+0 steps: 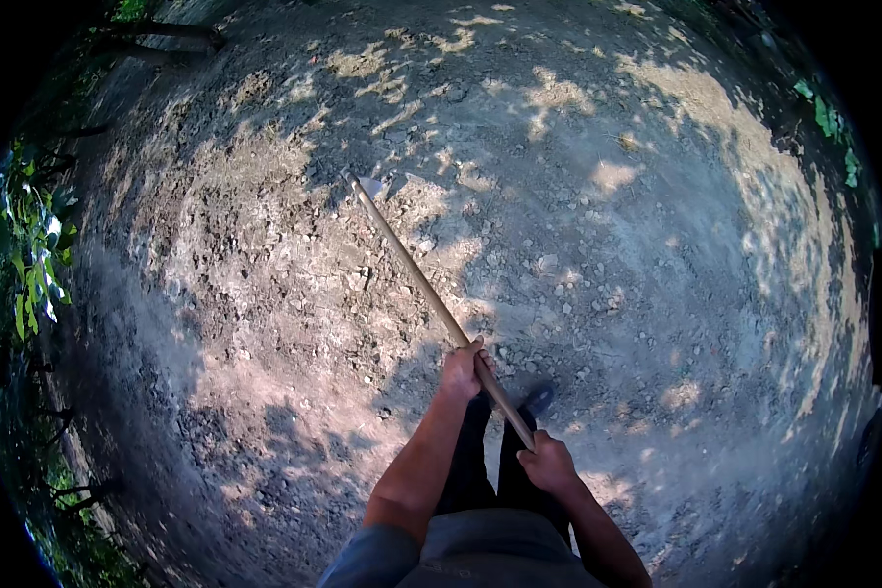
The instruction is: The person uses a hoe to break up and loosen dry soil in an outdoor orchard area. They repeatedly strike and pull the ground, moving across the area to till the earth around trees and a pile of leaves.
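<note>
A hoe with a long wooden handle (419, 279) slants from near my body toward the far left. Its pale metal blade (371, 187) is at the far end, low over or touching the loose soil; I cannot tell which. My left hand (464, 369) grips the handle partway along, thumb pointing up the shaft. Closer to my waist, my right hand (550, 463) is wrapped around the handle's butt end. Broken clods and small stones (356, 279) cover the sunlit ground beneath the shaft.
Leafy branches (40, 257) hang along the left rim. Dark trunks (165, 40) rise at the upper left, and green leaves (827, 117) show at the upper right. My shoe (538, 398) is on the dry dirt (632, 294), which is patched with sun and shade.
</note>
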`<state>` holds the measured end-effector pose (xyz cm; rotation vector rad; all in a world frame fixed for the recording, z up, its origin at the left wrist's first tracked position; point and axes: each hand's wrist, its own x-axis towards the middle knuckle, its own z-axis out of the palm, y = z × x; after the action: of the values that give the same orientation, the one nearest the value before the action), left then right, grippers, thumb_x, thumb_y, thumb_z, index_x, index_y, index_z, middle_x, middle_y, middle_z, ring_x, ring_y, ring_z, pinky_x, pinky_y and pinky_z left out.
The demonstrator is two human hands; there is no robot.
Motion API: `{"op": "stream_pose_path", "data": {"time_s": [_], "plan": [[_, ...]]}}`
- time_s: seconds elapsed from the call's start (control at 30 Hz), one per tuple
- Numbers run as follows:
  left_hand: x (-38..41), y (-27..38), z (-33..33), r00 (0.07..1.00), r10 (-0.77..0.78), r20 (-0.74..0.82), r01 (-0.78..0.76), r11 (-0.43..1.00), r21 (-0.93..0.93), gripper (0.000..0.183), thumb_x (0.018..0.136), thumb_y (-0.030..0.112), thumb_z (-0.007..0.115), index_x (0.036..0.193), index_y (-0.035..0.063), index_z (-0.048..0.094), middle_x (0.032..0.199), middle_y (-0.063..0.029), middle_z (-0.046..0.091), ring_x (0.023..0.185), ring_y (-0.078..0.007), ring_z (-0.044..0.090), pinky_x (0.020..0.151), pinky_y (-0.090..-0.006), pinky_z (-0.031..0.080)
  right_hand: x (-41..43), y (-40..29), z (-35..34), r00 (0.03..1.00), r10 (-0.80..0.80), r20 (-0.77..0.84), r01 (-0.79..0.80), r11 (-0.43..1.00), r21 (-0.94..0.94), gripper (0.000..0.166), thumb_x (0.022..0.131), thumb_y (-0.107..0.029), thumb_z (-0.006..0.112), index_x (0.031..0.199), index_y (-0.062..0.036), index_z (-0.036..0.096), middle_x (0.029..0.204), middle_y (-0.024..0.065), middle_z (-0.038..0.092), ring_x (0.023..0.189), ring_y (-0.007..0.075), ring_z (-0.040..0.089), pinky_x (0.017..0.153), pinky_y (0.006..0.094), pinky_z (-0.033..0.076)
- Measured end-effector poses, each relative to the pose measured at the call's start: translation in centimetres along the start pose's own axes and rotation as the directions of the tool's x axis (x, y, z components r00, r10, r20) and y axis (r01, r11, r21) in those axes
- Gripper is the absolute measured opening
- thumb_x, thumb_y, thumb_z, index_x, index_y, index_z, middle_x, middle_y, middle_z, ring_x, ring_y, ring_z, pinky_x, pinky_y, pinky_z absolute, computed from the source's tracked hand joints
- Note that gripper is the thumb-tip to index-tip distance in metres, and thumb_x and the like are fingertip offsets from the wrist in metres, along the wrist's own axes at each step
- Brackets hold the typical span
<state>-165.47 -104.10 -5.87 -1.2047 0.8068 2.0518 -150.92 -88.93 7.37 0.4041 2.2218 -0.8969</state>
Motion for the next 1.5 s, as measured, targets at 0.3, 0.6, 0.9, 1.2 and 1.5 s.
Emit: {"op": "stream_pose_path", "data": {"time_s": [0.3,0.6,0.9,1.2,1.5], "plan": [[1.0,-8.9,2.5,0.992,-0.127,0.021,0.124,0.987,0.105,0.011,0.084,0.013,0.061,0.086,0.0058,0.053,0.067,-0.0053,0.050,0.055,-0.0209,0.052,0.051,-0.0372,0.046,-10.2,9.5,-0.4,0.987,0.157,0.040,-0.154,0.987,-0.055,0.035,0.075,-0.028,0.061,0.088,0.0028,0.051,0.074,0.0254,0.061,0.074,0.0424,0.060,0.064,0.0491,0.048],[3.7,-18.6,4.6,0.940,-0.342,0.015,0.333,0.923,0.191,0.009,0.085,0.004,0.054,0.090,0.0032,0.046,0.072,-0.0084,0.046,0.062,-0.0248,0.050,0.061,-0.0421,0.047,-17.0,16.7,-10.2,0.954,0.250,0.167,-0.240,0.968,-0.075,0.026,0.083,-0.024,0.046,0.094,-0.0021,0.052,0.080,0.0201,0.064,0.076,0.0380,0.063,0.068,0.0479,0.049],[4.6,-17.7,8.5,0.969,-0.209,-0.129,0.231,0.953,0.197,0.006,0.083,0.004,0.051,0.083,0.0050,0.046,0.068,-0.0093,0.044,0.056,-0.0235,0.047,0.056,-0.0408,0.044,-14.3,17.2,-12.2,0.930,0.336,0.147,-0.322,0.940,-0.112,0.030,0.078,-0.028,0.055,0.092,-0.0015,0.054,0.079,0.0200,0.064,0.077,0.0361,0.063,0.069,0.0475,0.049],[8.2,-3.8,8.7,0.987,-0.080,-0.137,0.110,0.968,0.225,0.008,0.083,0.004,0.055,0.084,0.0042,0.047,0.065,-0.0070,0.047,0.054,-0.0217,0.050,0.048,-0.0371,0.045,-4.2,9.8,-6.2,0.989,0.063,-0.130,-0.072,0.995,-0.063,0.024,0.072,-0.018,0.065,0.080,-0.0015,0.049,0.059,0.0221,0.056,0.057,0.0412,0.058,0.052,0.0482,0.047],[13.3,16.0,10.3,0.972,0.168,-0.163,-0.145,0.979,0.145,0.008,0.088,0.011,0.050,0.083,0.0065,0.045,0.063,-0.0033,0.044,0.050,-0.0166,0.045,0.044,-0.0323,0.042,13.9,-7.5,-8.4,0.997,0.004,-0.075,-0.003,1.000,0.021,0.029,0.073,-0.022,0.064,0.083,0.0025,0.050,0.068,0.0255,0.058,0.068,0.0430,0.059,0.059,0.0490,0.048]]}}
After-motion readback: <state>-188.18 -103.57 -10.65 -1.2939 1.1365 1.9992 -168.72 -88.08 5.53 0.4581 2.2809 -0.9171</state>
